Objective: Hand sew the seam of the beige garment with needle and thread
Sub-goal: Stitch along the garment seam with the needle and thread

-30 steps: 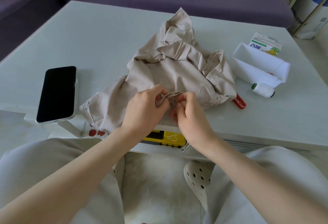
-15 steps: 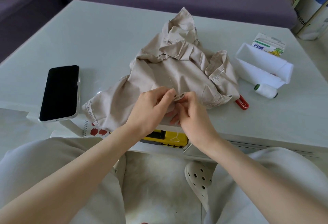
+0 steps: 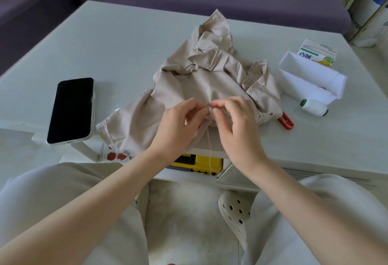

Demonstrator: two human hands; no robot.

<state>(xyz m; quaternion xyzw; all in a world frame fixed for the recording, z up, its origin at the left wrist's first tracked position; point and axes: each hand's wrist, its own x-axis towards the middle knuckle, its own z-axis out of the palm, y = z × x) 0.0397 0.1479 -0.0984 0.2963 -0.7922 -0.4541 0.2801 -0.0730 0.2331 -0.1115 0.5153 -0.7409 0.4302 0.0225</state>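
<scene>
The beige garment [image 3: 199,79] lies crumpled in the middle of the white table [image 3: 126,50]. My left hand [image 3: 180,124] grips a fold of its near edge at the table's front, fingers curled. My right hand [image 3: 235,126] is just to the right, its thumb and index fingertip pinched together beside my left fingertips, the other fingers raised. The needle is too thin to make out between them. A pale thread [image 3: 209,149] hangs from the fold down past the table edge.
A black phone [image 3: 71,109] lies at the left. On the right are a white thread spool [image 3: 313,108], a white box [image 3: 310,79], a carton [image 3: 317,53] and a red tool [image 3: 286,121]. A yellow case [image 3: 197,162] sits on the shelf under the table.
Both hands have risen a little over the garment. My right hand's fingers have spread and lifted, and the thread now hangs straight below the fold.
</scene>
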